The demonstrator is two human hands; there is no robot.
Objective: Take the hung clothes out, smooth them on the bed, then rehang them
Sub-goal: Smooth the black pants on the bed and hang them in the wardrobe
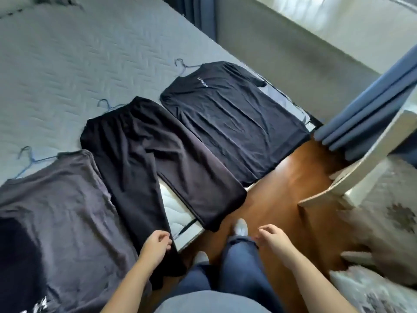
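Three dark garments lie flat side by side on the grey quilted bed, each still on a blue wire hanger. A dark grey shirt is at the left, black trousers are in the middle and a black T-shirt with small white lettering is at the right. The trouser legs and the T-shirt hem hang over the bed's edge. My left hand hovers at the hem of one trouser leg, fingers loosely curled and holding nothing. My right hand hangs over the wooden floor, fingers apart and empty.
Blue hanger hooks stick out above each garment. A blue curtain and a pale piece of furniture stand at the right. A patterned rug covers the floor beside my jeans-clad legs.
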